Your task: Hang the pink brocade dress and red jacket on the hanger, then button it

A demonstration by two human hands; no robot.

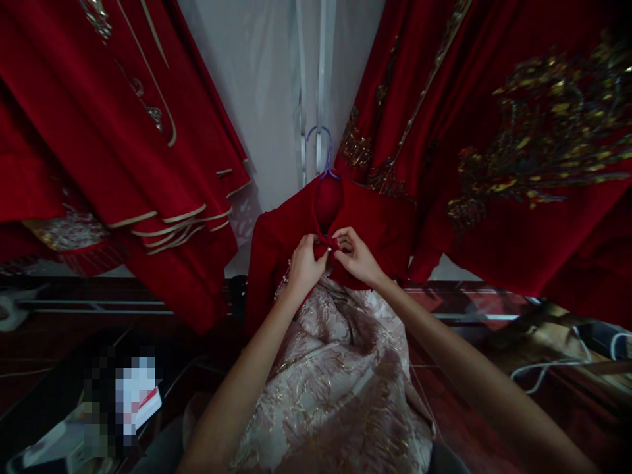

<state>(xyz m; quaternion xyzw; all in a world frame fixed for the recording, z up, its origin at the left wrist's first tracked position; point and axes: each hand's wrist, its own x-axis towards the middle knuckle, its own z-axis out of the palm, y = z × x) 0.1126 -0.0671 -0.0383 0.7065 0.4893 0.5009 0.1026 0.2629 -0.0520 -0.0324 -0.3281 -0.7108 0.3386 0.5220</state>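
Observation:
A red garment (375, 217) is spread in front of me, with a purple hanger (329, 155) in its neck opening. Its front edges come together below the neck, where a small pearl-like button (329, 249) shows. From the left, my left hand (307, 263) pinches the cloth beside the button. My right hand (358, 257) pinches the opposite edge, fingertips close to those of the left. What lies right between the fingertips is partly hidden. Beneath the garment, a pale patterned fabric with metallic threads (336, 375) runs down toward me.
Red garments with light piping (162, 164) hang at the left. More red garments with gold sequin embroidery (543, 125) hang at the right. White metal poles (311, 79) stand behind. White cords (548, 368) lie at the lower right, and a partly blurred white item (148, 405) at the lower left.

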